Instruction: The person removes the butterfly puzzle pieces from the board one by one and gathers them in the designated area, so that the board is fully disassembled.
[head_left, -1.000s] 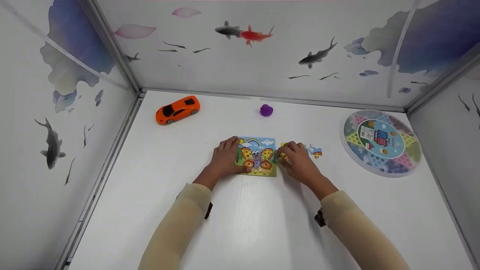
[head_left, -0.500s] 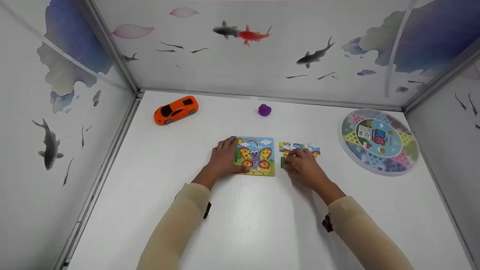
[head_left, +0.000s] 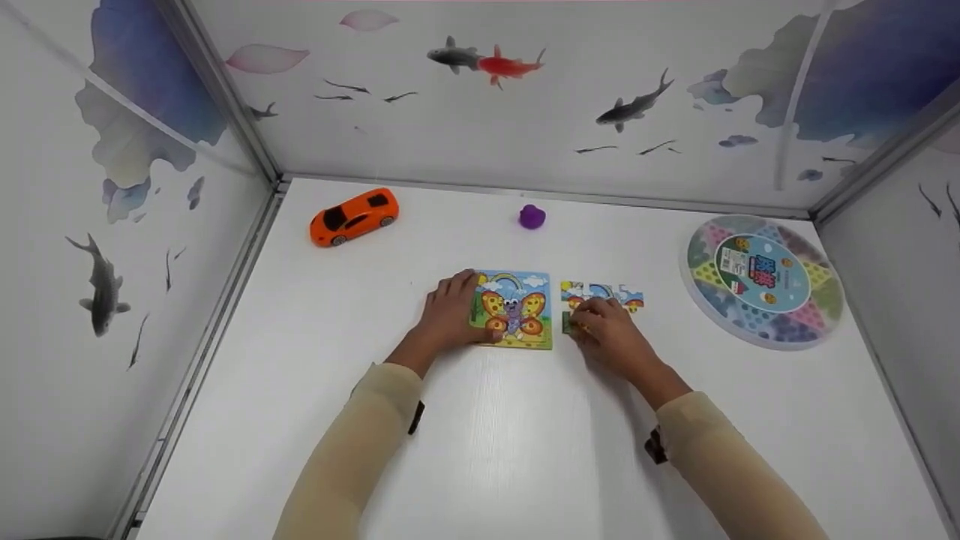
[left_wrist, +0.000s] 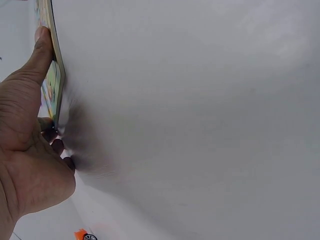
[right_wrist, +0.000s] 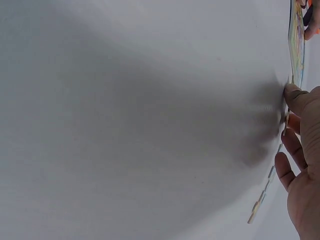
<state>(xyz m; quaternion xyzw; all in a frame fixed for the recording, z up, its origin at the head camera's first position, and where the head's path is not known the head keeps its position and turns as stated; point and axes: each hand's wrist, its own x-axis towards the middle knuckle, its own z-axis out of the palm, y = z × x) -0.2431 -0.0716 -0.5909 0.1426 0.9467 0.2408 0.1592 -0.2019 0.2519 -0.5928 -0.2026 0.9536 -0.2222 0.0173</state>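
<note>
A square butterfly puzzle board (head_left: 514, 309) lies flat on the table. My left hand (head_left: 450, 315) grips its left side, thumb over the near corner and fingers at the far edge; the left wrist view shows the thumb (left_wrist: 40, 52) on top of it. Right of the board, several puzzle pieces (head_left: 602, 290) lie in a row. Just below their left end, my right hand (head_left: 611, 334) holds a green-edged puzzle piece (head_left: 567, 323) against the table by thumb and fingertips. The hand covers most of that piece and others near it.
An orange toy car (head_left: 355, 217) stands at the back left, and a small purple object (head_left: 532, 217) sits at the back middle. A round, flat game box (head_left: 763, 282) lies at the right. Patterned panels (head_left: 510, 97) enclose the table's back and sides.
My right hand has moved slightly right and nearer, from beside the board's right edge to below the row of pieces, uncovering more of them. The left hand and board have stayed put.
</note>
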